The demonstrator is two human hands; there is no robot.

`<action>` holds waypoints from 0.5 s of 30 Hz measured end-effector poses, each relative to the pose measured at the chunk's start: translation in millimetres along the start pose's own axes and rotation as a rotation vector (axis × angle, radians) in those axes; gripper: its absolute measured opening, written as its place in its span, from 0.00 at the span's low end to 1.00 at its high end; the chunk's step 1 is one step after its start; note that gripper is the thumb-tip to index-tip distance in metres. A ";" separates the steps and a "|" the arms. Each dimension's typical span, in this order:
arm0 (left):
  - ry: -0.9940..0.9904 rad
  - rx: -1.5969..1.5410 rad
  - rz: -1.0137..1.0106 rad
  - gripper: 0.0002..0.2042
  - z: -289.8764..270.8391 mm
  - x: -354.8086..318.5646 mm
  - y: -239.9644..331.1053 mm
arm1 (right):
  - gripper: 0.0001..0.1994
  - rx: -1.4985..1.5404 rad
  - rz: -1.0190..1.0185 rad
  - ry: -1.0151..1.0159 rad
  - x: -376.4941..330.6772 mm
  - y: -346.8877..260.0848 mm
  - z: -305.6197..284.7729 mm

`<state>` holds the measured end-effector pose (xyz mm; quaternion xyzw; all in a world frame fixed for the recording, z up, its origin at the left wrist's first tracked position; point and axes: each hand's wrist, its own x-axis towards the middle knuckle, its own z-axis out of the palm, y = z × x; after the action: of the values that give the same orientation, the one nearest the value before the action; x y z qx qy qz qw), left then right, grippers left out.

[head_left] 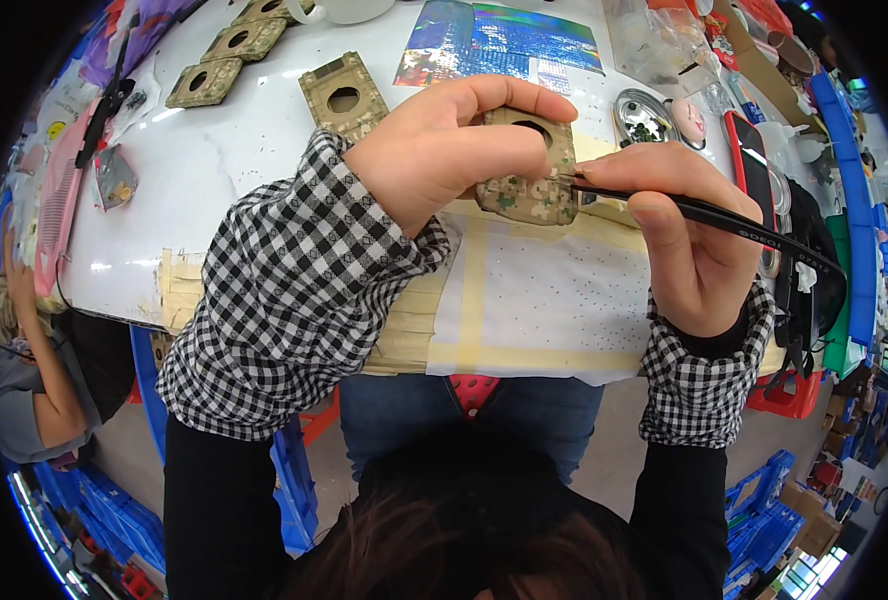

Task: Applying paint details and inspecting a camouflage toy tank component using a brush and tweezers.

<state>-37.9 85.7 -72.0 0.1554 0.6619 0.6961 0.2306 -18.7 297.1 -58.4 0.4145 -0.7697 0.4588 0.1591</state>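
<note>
White worktable [224, 150], curved by the lens, taped along the near edge with strips of beige masking tape [404, 330]. On top of the tape, a white speckled sheet [554, 290] crossed by more tape, directly below both hands. Further back, a shiny blue holographic sheet [504, 40].

Left hand [444, 145], in a black-and-white checked sleeve, clenched around a small camouflage-patterned square piece with a round hole [529, 185]: thumb arched over the top edge, the other fingers wrapped behind, the piece standing upright just above the speckled sheet. Right hand [679, 230], same checked cuff, gripping black tweezers [734, 220] between thumb and forefinger; tips touching the right edge of the held piece, possibly pinching something tiny there, too small to make out.

Behind the left wrist, one more camouflage square with a hole [342, 95] flat on the table; three others [234, 45] in a row toward the far left corner. Near the right hand, a round metal dish of small parts [646, 118] and a red phone [754, 165].
</note>
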 end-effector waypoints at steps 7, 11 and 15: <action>-0.010 -0.069 -0.046 0.22 0.2 -0.5 1.6 | 0.06 -0.040 -0.016 -0.019 0.8 -0.2 -0.5; -0.003 -0.021 -0.030 0.23 -0.7 0.1 0.6 | 0.06 -0.046 -0.008 -0.019 0.6 -0.8 -0.1; -0.023 -0.007 -0.035 0.23 -1.9 0.4 0.3 | 0.06 -0.044 -0.011 -0.017 0.9 -0.4 0.2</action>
<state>-39.3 84.3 -71.8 0.1510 0.6596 0.6923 0.2508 -18.9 296.4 -57.8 0.4188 -0.7787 0.4373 0.1642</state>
